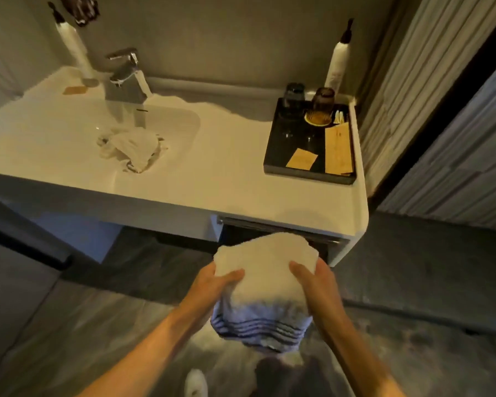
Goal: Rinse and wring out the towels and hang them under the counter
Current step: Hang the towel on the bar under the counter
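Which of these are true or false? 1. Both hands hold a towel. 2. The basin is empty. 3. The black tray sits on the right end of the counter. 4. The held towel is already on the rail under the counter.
1. True: the left hand and right hand grip the towel.
2. False: a crumpled cloth lies in the basin, below the tap.
3. True: the tray stands on the right end of the counter.
4. False: the towel is in front of the rail, still in the hands.
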The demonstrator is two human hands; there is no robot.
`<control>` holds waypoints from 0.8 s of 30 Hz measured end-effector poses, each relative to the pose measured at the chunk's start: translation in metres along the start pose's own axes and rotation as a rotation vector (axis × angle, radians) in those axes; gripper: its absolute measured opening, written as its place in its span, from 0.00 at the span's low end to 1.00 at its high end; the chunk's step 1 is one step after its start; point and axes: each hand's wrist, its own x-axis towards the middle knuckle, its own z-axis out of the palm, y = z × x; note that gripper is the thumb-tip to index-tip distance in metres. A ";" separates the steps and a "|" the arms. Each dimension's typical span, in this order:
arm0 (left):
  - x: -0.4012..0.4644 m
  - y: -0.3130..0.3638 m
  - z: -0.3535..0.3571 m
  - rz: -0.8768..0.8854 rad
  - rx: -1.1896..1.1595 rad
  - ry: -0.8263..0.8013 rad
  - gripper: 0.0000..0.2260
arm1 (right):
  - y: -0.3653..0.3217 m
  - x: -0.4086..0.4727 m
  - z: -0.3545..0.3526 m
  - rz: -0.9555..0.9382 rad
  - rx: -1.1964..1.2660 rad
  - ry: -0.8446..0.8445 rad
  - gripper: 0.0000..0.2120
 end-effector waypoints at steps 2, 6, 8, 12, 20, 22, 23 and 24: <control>0.012 -0.030 -0.002 -0.023 0.072 0.004 0.07 | 0.034 0.001 0.003 0.042 -0.053 -0.004 0.14; 0.040 -0.073 -0.006 -0.088 0.099 0.007 0.11 | 0.079 0.011 0.012 0.064 0.006 -0.052 0.14; 0.059 -0.086 -0.008 -0.091 0.108 0.038 0.11 | 0.094 0.023 0.017 0.023 0.017 -0.062 0.16; 0.100 -0.095 -0.017 -0.006 0.144 0.096 0.07 | 0.108 0.054 0.029 -0.083 0.068 -0.060 0.20; 0.160 -0.064 -0.007 0.221 0.027 0.173 0.06 | 0.089 0.138 0.046 -0.163 0.051 0.061 0.09; 0.171 -0.052 -0.002 0.239 0.056 0.146 0.11 | 0.082 0.152 0.043 -0.160 0.038 0.090 0.06; 0.175 -0.045 -0.001 0.239 0.077 0.137 0.13 | 0.077 0.157 0.041 -0.160 0.011 0.093 0.05; 0.181 -0.039 0.001 0.237 0.101 0.136 0.15 | 0.071 0.161 0.039 -0.158 -0.045 0.101 0.05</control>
